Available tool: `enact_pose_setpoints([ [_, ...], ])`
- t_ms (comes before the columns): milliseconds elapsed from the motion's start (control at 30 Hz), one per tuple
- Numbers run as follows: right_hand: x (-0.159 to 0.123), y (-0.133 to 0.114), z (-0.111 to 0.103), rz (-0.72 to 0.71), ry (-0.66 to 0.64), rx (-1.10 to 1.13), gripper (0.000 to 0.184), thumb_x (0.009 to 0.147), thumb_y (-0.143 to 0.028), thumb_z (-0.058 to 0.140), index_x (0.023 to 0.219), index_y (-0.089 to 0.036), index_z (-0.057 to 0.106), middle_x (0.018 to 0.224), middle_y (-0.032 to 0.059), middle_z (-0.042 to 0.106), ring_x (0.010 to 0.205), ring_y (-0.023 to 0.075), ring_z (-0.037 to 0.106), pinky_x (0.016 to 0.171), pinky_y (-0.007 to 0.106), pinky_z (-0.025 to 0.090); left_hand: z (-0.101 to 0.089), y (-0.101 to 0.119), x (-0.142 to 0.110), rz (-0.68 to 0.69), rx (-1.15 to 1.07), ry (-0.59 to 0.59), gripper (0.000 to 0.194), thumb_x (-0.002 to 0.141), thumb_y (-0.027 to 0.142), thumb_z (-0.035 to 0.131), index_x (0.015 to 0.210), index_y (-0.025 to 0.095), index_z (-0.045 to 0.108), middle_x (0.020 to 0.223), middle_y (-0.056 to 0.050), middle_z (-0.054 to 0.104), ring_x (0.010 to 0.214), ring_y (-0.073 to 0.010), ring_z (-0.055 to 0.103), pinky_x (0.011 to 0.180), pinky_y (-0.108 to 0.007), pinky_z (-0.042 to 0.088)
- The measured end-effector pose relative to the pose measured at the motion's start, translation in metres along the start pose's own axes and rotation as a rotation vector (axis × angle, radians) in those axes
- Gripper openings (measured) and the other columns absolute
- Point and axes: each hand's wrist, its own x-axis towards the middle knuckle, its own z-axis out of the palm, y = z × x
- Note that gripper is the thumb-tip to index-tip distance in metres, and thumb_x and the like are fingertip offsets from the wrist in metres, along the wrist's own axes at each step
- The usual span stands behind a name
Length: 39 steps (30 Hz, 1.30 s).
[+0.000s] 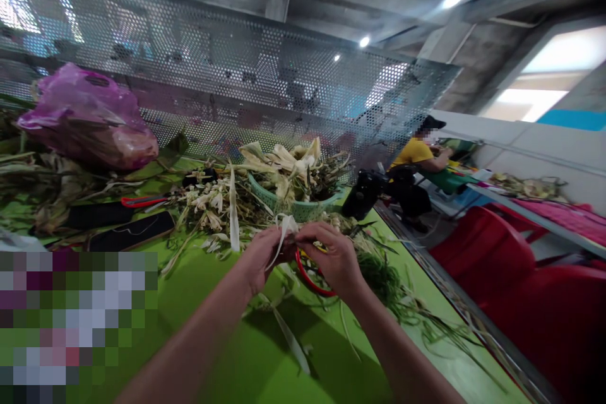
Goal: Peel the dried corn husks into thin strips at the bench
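Observation:
My left hand (263, 257) is closed around a pale strip of dried corn husk (285, 235), whose end hangs down past the thumb. Close beside it, my right hand (337, 259) has thumb and fingers pinched together at the strip's right side; the exact grip is partly hidden. A red loop (310, 279) with some yellow inside shows below the right hand, and I cannot tell whether the hand touches it. Behind both hands, a green plastic basket (310, 208) holds dried husks (303, 167). A loose husk strip (292, 342) lies on the green table (203, 309).
At left are a purple plastic bag (89, 113), a dark phone-like slab (132, 231) and a red-handled tool (144, 201). Green strands (381, 278) lie at right, near a black object (362, 194). A perforated screen (227, 82) stands behind. Beyond are red chairs (492, 246) and a seated person (414, 151).

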Motion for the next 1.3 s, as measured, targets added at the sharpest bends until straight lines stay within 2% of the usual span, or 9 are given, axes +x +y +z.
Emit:
enact_pose_setpoints([
  [100,-0.0007,0.0011,0.0015,0.039,0.004,0.004,0.005,0.079,-0.016,0.064,0.078,-0.022,0.065,0.081,0.0019,0.065,0.079,0.0168,0.060,0.075,0.029,0.046,0.0011,-0.0018,0.0021,0.020,0.021,0.039,0.017,0.059,0.023,0.075,0.069,0.012,0.065,0.064,-0.001,0.062,0.055,-0.0078,0.054,0.060,-0.022,0.044],
  [233,-0.0016,0.0006,0.0033,0.165,0.041,0.022,0.002,0.079,-0.019,0.062,0.077,-0.019,0.061,0.078,0.0017,0.063,0.073,0.0155,0.058,0.070,0.027,0.045,0.0038,-0.0004,0.0026,0.082,0.084,0.100,0.016,0.055,0.017,0.073,0.070,0.012,0.068,0.065,-0.001,0.063,0.054,-0.0076,0.052,0.061,-0.022,0.043],
  [433,-0.0003,-0.0032,0.0044,0.305,0.072,0.088,0.006,0.076,-0.019,0.061,0.071,-0.018,0.057,0.066,-0.0009,0.057,0.061,0.0130,0.050,0.059,0.024,0.042,0.0042,0.0029,-0.0009,0.200,0.290,0.019,0.006,0.058,0.017,0.069,0.062,0.013,0.067,0.062,0.000,0.061,0.058,-0.0087,0.050,0.060,-0.021,0.038],
  [500,0.0001,-0.0034,0.0045,0.305,0.083,0.133,0.004,0.074,-0.019,0.062,0.074,-0.018,0.058,0.065,-0.0017,0.055,0.060,0.0124,0.049,0.058,0.023,0.042,0.0023,0.0013,0.0003,0.212,0.312,0.024,0.004,0.058,0.016,0.067,0.061,0.013,0.066,0.060,0.001,0.059,0.057,-0.0081,0.048,0.058,-0.021,0.037],
  [600,0.0003,-0.0023,0.0039,0.241,0.084,0.178,0.005,0.076,-0.019,0.062,0.081,-0.019,0.063,0.073,0.0006,0.061,0.067,0.0141,0.056,0.063,0.025,0.045,-0.0017,-0.0021,0.0036,0.175,0.253,0.068,0.009,0.059,0.017,0.066,0.068,0.013,0.067,0.061,0.001,0.058,0.055,-0.0077,0.046,0.058,-0.021,0.039],
  [733,0.0005,-0.0009,0.0017,0.133,0.044,0.119,0.006,0.077,-0.017,0.063,0.080,-0.020,0.066,0.079,0.0031,0.065,0.075,0.0169,0.061,0.071,0.029,0.048,-0.0048,-0.0030,0.0049,0.103,0.166,0.063,0.017,0.061,0.023,0.068,0.074,0.012,0.068,0.068,-0.002,0.061,0.058,-0.0089,0.051,0.061,-0.023,0.043],
  [900,0.0009,0.0008,0.0007,0.099,0.055,0.042,0.007,0.076,-0.015,0.064,0.078,-0.021,0.067,0.078,0.0017,0.065,0.074,0.0168,0.061,0.071,0.029,0.047,-0.0035,-0.0016,0.0035,0.040,0.109,0.070,0.020,0.060,0.020,0.068,0.078,0.013,0.067,0.072,-0.002,0.062,0.059,-0.0094,0.053,0.061,-0.024,0.044],
  [1133,0.0006,0.0027,0.0028,0.180,0.041,-0.034,0.004,0.078,-0.022,0.062,0.076,-0.019,0.063,0.074,0.0020,0.064,0.070,0.0167,0.058,0.069,0.028,0.045,-0.0023,-0.0021,0.0024,0.148,0.241,0.052,0.009,0.059,0.016,0.064,0.068,0.014,0.064,0.062,0.003,0.055,0.054,-0.0070,0.044,0.055,-0.021,0.035],
  [1300,0.0001,0.0019,0.0043,0.292,0.040,0.035,0.007,0.078,-0.024,0.060,0.075,-0.018,0.059,0.068,-0.0003,0.059,0.063,0.0142,0.053,0.061,0.025,0.043,-0.0007,-0.0010,0.0007,0.216,0.361,0.021,0.005,0.063,0.019,0.061,0.063,0.014,0.062,0.058,0.003,0.053,0.055,-0.0074,0.042,0.055,-0.021,0.032],
])
